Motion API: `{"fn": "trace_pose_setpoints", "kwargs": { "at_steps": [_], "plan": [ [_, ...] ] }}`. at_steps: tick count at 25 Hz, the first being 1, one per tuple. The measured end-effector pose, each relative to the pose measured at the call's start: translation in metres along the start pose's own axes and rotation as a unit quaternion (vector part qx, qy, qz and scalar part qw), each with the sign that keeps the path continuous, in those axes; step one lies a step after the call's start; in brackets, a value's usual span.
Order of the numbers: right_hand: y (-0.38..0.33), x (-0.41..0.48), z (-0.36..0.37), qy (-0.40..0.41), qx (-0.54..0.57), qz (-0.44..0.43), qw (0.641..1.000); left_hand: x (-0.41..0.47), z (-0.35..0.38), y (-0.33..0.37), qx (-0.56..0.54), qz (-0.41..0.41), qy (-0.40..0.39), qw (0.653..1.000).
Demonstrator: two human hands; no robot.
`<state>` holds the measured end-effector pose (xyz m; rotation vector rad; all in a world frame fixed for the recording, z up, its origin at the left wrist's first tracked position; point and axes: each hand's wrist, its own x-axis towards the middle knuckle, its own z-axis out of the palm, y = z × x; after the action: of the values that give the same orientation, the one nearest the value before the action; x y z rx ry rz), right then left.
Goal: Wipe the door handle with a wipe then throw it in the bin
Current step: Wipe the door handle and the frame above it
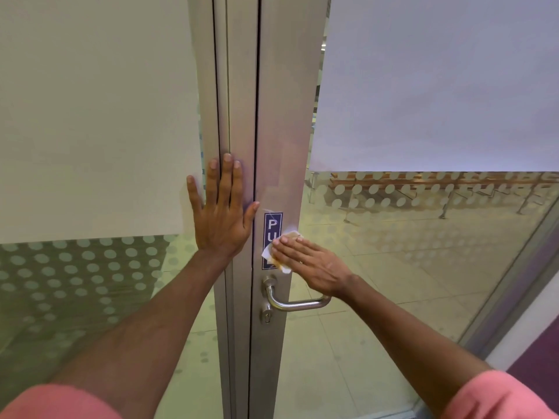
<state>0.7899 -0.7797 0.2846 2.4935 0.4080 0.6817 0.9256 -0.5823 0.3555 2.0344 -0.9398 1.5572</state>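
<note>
Brushed metal is forming the door frame [273, 116], which is running upright through the middle of the view between two glazed panels. The left hand [222, 213] is lying flat against the frame's left stile, fingers extended and spread, thumb out to the right; it is gripping nothing. The right hand [308, 263] is pressing a wipe [282, 267] flat against the frame, over the lower part of a dark blue sign [272, 226] on which only the letters "PU" are showing. Its fingers are extended and held close together, pinning the wipe under the palm side rather than curling round it. White corners of the wipe are showing above, left of and below the fingers, and its surface appears to be carrying brownish marks.

The door handle [298, 302], a silver lever pointing right, is sitting just below the right hand and the wipe; the wipe is not touching it. A keyhole cylinder [267, 316] is sitting directly beneath the handle's mount. No bin is appearing in view.

Both forearms are bare, with pink sleeves [502, 397] showing at the bottom corners. The glass panels [423, 86] are carrying frosted film above and a band of frosted dots below, through which a tiled floor [378, 267] and wooden benches [423, 179] are showing.
</note>
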Motion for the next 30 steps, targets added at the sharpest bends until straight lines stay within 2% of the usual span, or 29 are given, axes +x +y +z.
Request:
{"fn": "trace_pose_setpoints", "kwargs": {
  "at_steps": [5, 7, 10, 12, 14, 16, 20, 22, 27, 30],
  "plan": [
    [0.021, 0.044, -0.037, 0.153, 0.037, 0.127, 0.979, 0.001, -0.001, -0.001, -0.004, 0.000, -0.005, 1.000],
    [0.019, 0.036, -0.027, 0.129, 0.038, 0.101, 0.986, 0.000, 0.000, -0.001, 0.001, 0.002, -0.002, 1.000],
    [0.010, 0.001, -0.002, -0.005, 0.017, -0.015, 1.000, 0.000, 0.000, -0.001, 0.004, 0.002, 0.000, 1.000],
    [0.008, -0.015, 0.007, -0.066, 0.020, -0.079, 0.995, 0.000, 0.001, -0.001, 0.008, 0.003, 0.002, 1.000],
    [0.012, -0.017, 0.007, -0.091, 0.024, -0.118, 0.989, 0.000, 0.001, -0.001, 0.005, 0.001, 0.001, 1.000],
    [0.022, -0.012, 0.002, -0.076, 0.014, -0.124, 0.989, 0.000, 0.002, -0.001, 0.000, 0.000, 0.003, 1.000],
    [0.035, 0.010, -0.019, 0.001, -0.010, -0.025, 1.000, 0.001, 0.001, -0.001, 0.008, 0.000, 0.001, 1.000],
    [0.028, 0.011, -0.020, 0.016, -0.004, -0.002, 1.000, 0.001, 0.000, -0.001, 0.007, 0.000, -0.001, 1.000],
    [0.015, -0.018, 0.005, -0.091, 0.012, -0.101, 0.991, 0.002, 0.001, -0.001, 0.008, 0.004, 0.000, 1.000],
    [0.021, -0.016, 0.004, -0.062, -0.007, -0.082, 0.995, 0.000, 0.002, -0.001, 0.016, 0.007, 0.002, 1.000]
  ]
}}
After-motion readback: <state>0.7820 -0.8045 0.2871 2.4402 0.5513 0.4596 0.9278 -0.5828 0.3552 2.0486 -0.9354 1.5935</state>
